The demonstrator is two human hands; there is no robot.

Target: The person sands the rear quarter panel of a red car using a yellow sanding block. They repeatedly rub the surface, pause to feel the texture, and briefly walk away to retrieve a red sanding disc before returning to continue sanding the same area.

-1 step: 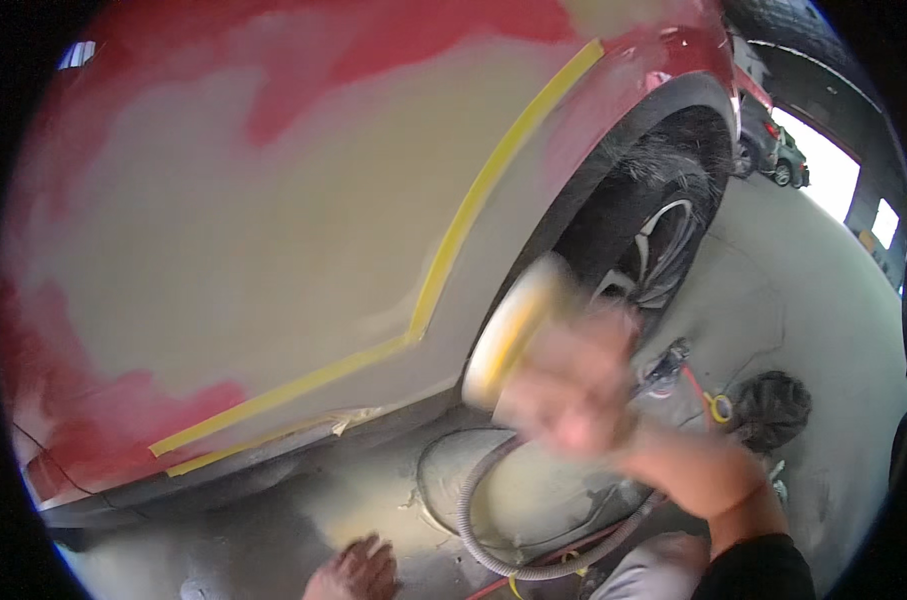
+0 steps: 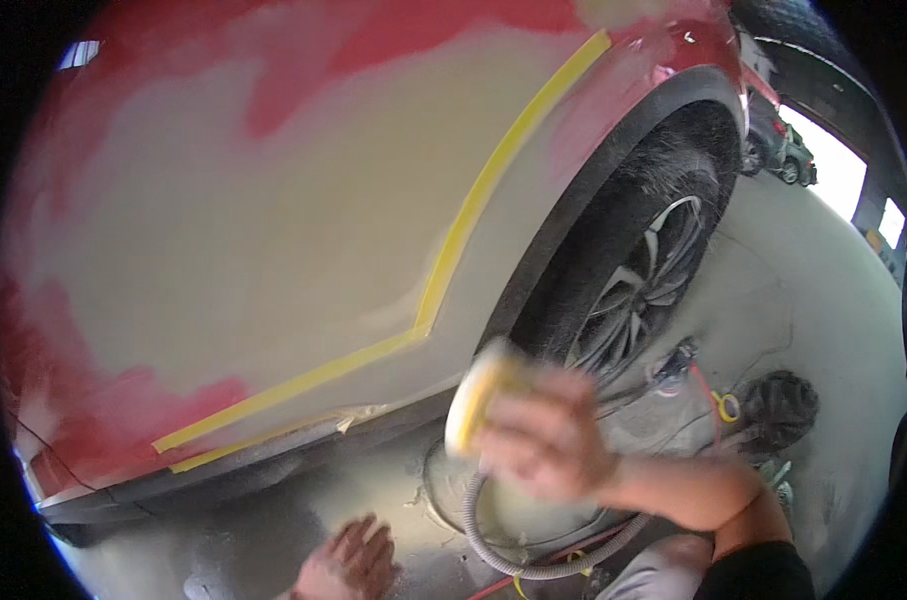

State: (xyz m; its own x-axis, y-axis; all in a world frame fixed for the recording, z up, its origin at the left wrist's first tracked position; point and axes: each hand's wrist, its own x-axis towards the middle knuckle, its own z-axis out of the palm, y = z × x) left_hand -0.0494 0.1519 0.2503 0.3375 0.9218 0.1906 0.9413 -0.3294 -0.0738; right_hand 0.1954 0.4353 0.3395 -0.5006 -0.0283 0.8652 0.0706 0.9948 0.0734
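My right hand (image 2: 543,430) grips a round white-and-yellow sanding pad (image 2: 470,400), blurred by motion. It is just off the lower edge of the car body, below the wheel arch (image 2: 533,260); whether it touches anything is hard to tell. My left hand (image 2: 351,562) is low in the view, fingers stretched out and holding nothing. Before me is the car's side panel (image 2: 273,230), red with a broad beige sanded patch. Yellow masking tape (image 2: 463,225) runs down along the arch, bends, and continues toward the lower left.
A ribbed grey hose (image 2: 483,540) curves over the dusty floor (image 2: 833,300). The car wheel (image 2: 638,290) stands at right. Beyond it lie a tool with a red hose (image 2: 676,362), a yellow tape roll (image 2: 727,407) and a dark bag (image 2: 781,410). Other cars (image 2: 781,150) stand farther back.
My right hand has brought the sanding pad down and slightly left, away from the wheel arch. My left hand has risen a little, showing more of itself.
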